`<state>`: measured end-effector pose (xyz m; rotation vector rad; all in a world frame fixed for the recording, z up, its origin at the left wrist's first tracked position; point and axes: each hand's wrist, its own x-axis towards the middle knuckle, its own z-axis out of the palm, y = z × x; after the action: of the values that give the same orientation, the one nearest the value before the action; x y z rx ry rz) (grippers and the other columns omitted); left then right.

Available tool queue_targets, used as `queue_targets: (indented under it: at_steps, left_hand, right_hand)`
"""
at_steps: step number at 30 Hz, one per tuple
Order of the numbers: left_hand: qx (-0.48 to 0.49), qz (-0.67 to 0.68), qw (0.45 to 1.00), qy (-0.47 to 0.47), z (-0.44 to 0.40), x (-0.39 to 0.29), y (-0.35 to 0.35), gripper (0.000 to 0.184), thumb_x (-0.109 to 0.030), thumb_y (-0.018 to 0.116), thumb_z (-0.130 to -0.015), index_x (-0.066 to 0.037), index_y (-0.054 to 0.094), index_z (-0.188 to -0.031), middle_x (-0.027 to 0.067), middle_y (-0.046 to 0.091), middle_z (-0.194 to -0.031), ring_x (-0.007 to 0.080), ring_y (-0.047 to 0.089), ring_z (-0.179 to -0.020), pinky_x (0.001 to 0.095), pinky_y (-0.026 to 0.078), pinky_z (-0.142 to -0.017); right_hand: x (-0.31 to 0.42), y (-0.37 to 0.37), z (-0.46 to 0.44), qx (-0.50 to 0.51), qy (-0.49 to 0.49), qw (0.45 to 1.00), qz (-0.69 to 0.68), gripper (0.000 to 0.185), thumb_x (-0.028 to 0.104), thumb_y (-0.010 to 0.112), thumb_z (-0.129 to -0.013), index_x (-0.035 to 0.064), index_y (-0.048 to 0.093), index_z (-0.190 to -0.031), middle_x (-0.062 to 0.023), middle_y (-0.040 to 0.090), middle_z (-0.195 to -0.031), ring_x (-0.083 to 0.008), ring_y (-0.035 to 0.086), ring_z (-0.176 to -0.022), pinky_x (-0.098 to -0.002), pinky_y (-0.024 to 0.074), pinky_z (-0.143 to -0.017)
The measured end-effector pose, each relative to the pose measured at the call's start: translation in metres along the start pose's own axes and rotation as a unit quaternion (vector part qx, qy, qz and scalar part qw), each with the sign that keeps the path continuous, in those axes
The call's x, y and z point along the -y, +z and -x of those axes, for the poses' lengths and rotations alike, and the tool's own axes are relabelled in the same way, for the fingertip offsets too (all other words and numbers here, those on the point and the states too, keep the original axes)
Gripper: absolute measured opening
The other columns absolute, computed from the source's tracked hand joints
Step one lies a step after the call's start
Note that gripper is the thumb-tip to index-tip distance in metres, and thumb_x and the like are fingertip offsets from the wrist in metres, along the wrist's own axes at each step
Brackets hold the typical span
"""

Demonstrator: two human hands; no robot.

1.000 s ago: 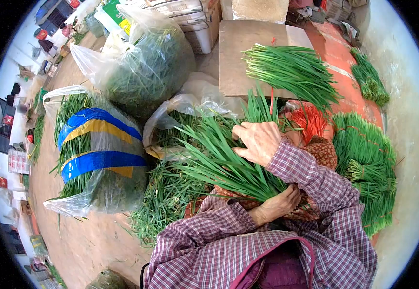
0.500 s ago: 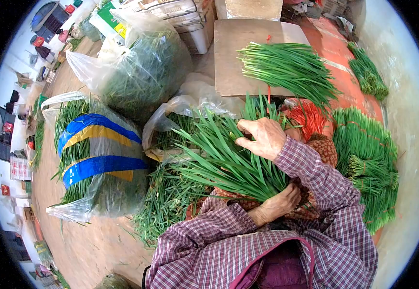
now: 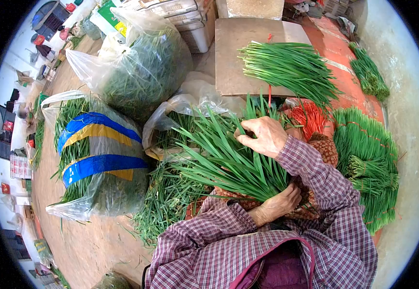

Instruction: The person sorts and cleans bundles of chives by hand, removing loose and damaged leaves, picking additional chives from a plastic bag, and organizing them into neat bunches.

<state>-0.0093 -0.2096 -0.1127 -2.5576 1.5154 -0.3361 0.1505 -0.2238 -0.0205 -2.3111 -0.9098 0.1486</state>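
Note:
My left hand is closed around the lower end of a loose bunch of garlic chives, whose long flat leaves fan out to the upper left over my lap. Above the bunch, my right hand is at its leaves, with thumb and forefinger curled toward each other; whatever lies between them is too small to make out, and its other fingers are hidden. Just beyond that hand more upright chive leaves show. Loose chives and trimmings lie in a heap left of my lap.
A neat chive bunch lies on a board ahead. Red ties hang right of my right hand. Tied chives are piled along the right wall. Stuffed plastic bags and a taped bag stand left.
My right hand has shifted very slightly, and the leaves beneath it have moved a little. My left hand keeps its hold on the bunch.

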Motion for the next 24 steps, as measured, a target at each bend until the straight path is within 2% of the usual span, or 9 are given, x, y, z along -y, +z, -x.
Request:
queue_targets:
  at_steps: [2,8,14,21,24]
  left_hand:
    - [-0.004,0.008,1.000,0.000,0.000,0.000,0.001,0.041,-0.028,0.045,-0.083,-0.005,0.056,-0.115,0.0099,0.058,-0.110,0.0246,0.050,-0.109,0.0422,0.032,-0.102]
    - [-0.007,-0.002,1.000,-0.004,0.000,0.000,0.002,0.042,-0.029,0.045,-0.083,-0.005,0.056,-0.116,0.0106,0.058,-0.113,0.0247,0.049,-0.110,0.0420,0.031,-0.103]
    - [-0.022,-0.008,1.000,0.000,0.001,0.000,0.003,0.042,-0.029,0.044,-0.084,-0.005,0.056,-0.116,0.0116,0.056,-0.116,0.0251,0.049,-0.112,0.0413,0.031,-0.103]
    - [-0.018,-0.009,1.000,-0.001,0.001,0.003,0.000,0.042,-0.029,0.044,-0.084,-0.004,0.056,-0.116,0.0112,0.057,-0.115,0.0250,0.049,-0.111,0.0413,0.031,-0.102]
    - [-0.010,-0.001,1.000,0.000,0.000,0.003,-0.002,0.042,-0.029,0.044,-0.084,-0.003,0.056,-0.116,0.0110,0.057,-0.115,0.0249,0.049,-0.111,0.0414,0.032,-0.101]
  right_hand:
    - [0.005,-0.004,-0.002,0.031,0.027,0.999,0.000,0.031,0.032,0.065,-0.076,0.0018,0.058,-0.074,-0.0164,0.054,-0.059,-0.0344,0.055,-0.057,-0.0435,0.0423,-0.055]
    - [0.017,-0.008,-0.005,0.037,0.035,0.999,0.009,0.030,0.036,0.067,-0.072,0.0060,0.063,-0.077,-0.0143,0.055,-0.057,-0.0331,0.056,-0.054,-0.0429,0.0434,-0.055]
    - [0.015,-0.001,-0.006,0.028,0.038,0.998,0.033,0.027,0.034,0.067,-0.070,0.0082,0.064,-0.077,-0.0137,0.055,-0.056,-0.0325,0.057,-0.056,-0.0433,0.0442,-0.055]
    - [0.012,0.000,-0.006,0.029,0.031,0.997,0.061,0.027,0.032,0.065,-0.071,0.0057,0.063,-0.076,-0.0130,0.053,-0.054,-0.0316,0.057,-0.054,-0.0431,0.0436,-0.054]
    - [0.013,0.001,-0.002,0.000,0.018,0.999,0.051,0.025,0.029,0.066,-0.071,0.0044,0.062,-0.074,-0.0121,0.052,-0.052,-0.0300,0.055,-0.051,-0.0411,0.0436,-0.052]
